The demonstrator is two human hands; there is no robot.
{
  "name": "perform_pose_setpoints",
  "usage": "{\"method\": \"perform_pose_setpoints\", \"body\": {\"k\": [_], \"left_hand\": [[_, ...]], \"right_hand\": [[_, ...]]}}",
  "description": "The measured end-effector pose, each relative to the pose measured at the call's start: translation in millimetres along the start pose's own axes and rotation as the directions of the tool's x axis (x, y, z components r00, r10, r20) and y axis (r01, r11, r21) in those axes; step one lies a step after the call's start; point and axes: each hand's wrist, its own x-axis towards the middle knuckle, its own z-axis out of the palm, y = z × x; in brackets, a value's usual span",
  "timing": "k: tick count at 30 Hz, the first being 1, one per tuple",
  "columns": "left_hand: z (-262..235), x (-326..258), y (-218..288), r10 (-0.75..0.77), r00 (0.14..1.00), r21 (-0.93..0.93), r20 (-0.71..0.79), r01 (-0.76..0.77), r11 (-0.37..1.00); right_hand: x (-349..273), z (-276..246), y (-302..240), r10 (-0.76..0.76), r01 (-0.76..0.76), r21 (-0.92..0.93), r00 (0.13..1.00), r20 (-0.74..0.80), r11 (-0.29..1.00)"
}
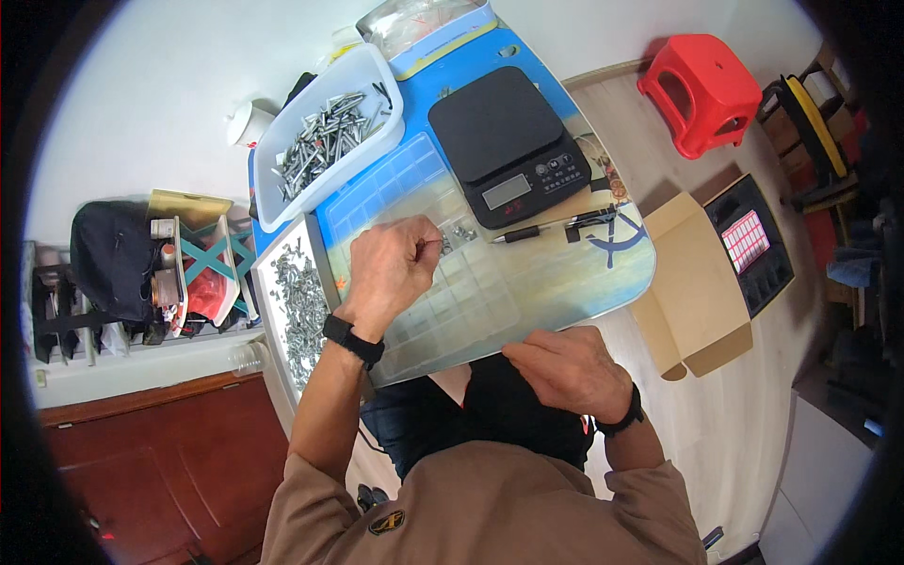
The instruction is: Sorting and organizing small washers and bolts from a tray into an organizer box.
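My left hand (394, 266) is over a clear plastic compartment box (471, 315), its fingers pinched together. What it pinches, if anything, is hidden. Just right of its fingertips, a few small metal fasteners (459, 237) lie in one compartment. My right hand (576, 370) is at the near edge of the table, fingers curled in; whatever they may hold is out of sight. A white tray (325, 259) of small screws stands left of my left hand. Farther back, a translucent bin (384, 141) holds many long screws (325, 141).
A black digital scale (499, 122) sits at the back of the blue table, with a black pen (537, 229) in front of it. An open cardboard box (692, 292) and a red stool (702, 94) stand on the floor to the right. A shelf with a black bag (115, 259) is left.
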Motion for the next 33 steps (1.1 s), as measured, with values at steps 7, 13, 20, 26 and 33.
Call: {"method": "perform_pose_setpoints", "body": {"k": [7,13,20,26,33], "left_hand": [[-5,-2,-4,0.031,0.999,-0.071,0.008,-0.031,0.997],[-11,2,-7,0.203,0.977,0.048,0.058,-0.206,0.977],[-17,7,-2,0.232,0.964,0.216,0.131,-0.256,0.942],[-14,7,-7,0.325,0.938,0.207,0.119,-0.343,0.916],[-3,3,-9,0.255,0.967,0.078,0.019,-0.256,0.963]], "right_hand": [[2,1,-4,0.005,-0.005,-0.011,1.000,-0.025,1.000],[2,3,-3,-0.015,0.014,-0.020,0.999,-0.050,1.000],[2,5,-7,0.015,-0.017,-0.031,0.998,-0.061,0.999],[3,4,-8,0.028,-0.030,-0.031,0.997,-0.074,0.999],[0,6,-6,0.002,-0.006,-0.060,0.998,-0.056,0.998]]}}
